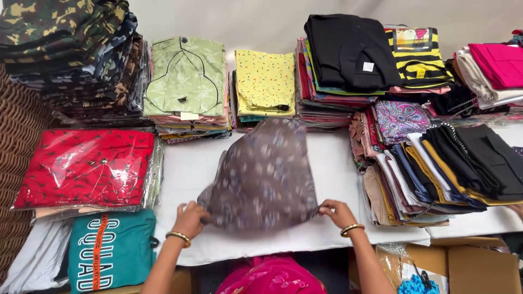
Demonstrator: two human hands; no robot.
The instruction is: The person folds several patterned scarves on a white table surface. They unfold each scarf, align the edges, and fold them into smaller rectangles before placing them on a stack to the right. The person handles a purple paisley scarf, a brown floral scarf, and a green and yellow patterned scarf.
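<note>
Garment: grey-brown patterned cloth [263,174], blurred, spread over the middle of the table between both hands, its near edge lifted.
Table: white surface [188,169], crowded with folded clothing on three sides.
Camouflage stack: tall pile [71,49] at far left.
Black trousers row: overlapping folded pieces [474,158] at right.
Red shirt: wrapped in clear plastic [84,166], left of the garment.
Green top: pale, folded [187,76], behind the garment.
Left hand: [190,218] pinches the garment's near left corner; gold bangle on the wrist.
Right hand: [336,212] grips the near right corner; bangle too.
</note>
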